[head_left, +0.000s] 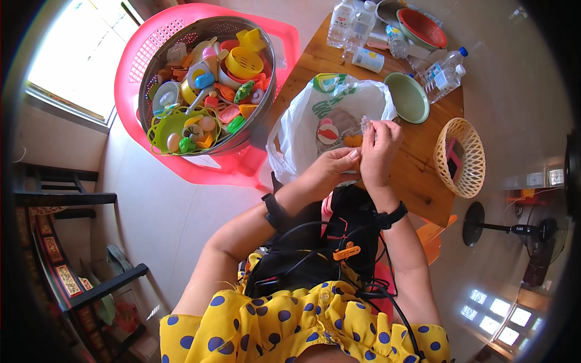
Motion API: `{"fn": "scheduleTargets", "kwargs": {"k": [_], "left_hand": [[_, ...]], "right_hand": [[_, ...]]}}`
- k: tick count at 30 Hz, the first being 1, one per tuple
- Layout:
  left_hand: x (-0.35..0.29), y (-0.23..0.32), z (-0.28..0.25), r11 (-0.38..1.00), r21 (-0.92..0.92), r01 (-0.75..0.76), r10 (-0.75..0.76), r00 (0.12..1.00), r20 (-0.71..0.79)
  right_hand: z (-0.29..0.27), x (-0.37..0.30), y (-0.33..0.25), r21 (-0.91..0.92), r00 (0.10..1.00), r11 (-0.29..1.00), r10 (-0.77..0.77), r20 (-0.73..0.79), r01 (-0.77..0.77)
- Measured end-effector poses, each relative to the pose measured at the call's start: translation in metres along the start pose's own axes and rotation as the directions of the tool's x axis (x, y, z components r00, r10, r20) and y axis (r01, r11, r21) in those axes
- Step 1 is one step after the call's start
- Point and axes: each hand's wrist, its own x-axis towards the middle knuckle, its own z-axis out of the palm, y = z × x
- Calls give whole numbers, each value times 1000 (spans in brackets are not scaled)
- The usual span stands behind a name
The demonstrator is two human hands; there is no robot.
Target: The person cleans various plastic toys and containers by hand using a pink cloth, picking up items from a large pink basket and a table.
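Observation:
My left hand and my right hand meet over the near right rim of a white plastic bag on the wooden table. Crinkled clear plastic film sticks out from the pinched fingertips of my right hand. My left hand is closed, thumb against fingers, beside the right one; what it grips is hidden. An orange piece shows just beyond the left thumb. Within the bag's mouth lie a red and white round item and more clear packaging.
On a pink plastic chair at the left stands a grey tub heaped with toy kitchenware and toy food. The wooden table also bears a green bowl, several plastic bottles, a red bowl and a woven basket.

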Motion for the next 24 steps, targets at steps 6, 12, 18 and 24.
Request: {"fn": "scheduleTargets", "kwargs": {"k": [6,12,18,24], "left_hand": [[-4,3,-4,956,207,207,-162,963,-217],[2,18,-10,975,-222,10,-64,968,-241],[20,3,-44,941,-313,-128,62,975,-212],[14,28,-32,909,-403,-106,6,970,-241]], "right_hand": [[-6,4,-4,76,1000,997,-12,-14,13],[-28,8,-25,259,992,966,-19,124,-14],[-30,-4,-42,155,887,935,-352,299,319],[-47,-9,-48,244,812,908,-415,410,340]]}}
